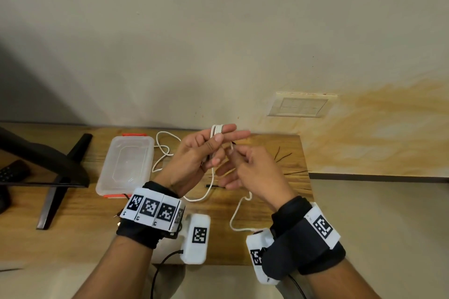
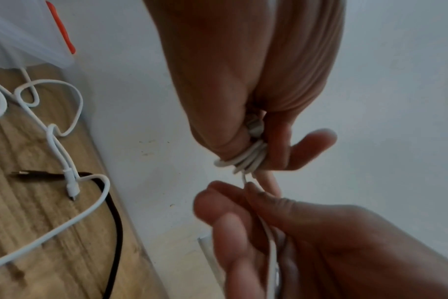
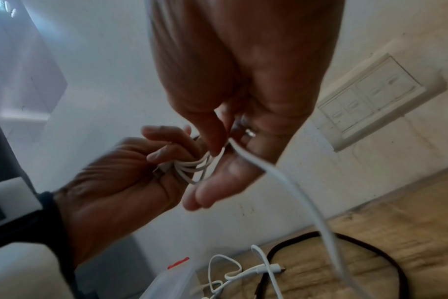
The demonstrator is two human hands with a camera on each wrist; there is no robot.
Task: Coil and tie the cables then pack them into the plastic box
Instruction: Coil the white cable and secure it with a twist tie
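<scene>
A white cable (image 1: 217, 130) is wound in several loops around the outstretched fingers of my left hand (image 1: 213, 145), with the thumb pressing on the coil (image 2: 246, 159). A connector end (image 3: 159, 172) sticks out of that coil (image 3: 192, 163). My right hand (image 1: 237, 155) pinches the free strand (image 3: 281, 178) just beside the coil, thumb against fingers. The loose tail (image 1: 209, 192) hangs down to the wooden table (image 1: 267, 245). The clear plastic box (image 1: 126, 165) with orange clasps lies flat to the left of my hands. A black cable (image 3: 345, 236) lies on the table.
More white cable loops (image 1: 165, 148) lie between the box and the wall, with a plug end (image 2: 72, 188) on the wood. A black monitor stand (image 1: 60, 177) occupies the left. A wall switch plate (image 1: 298, 105) sits behind. The table's right edge is near my right hand.
</scene>
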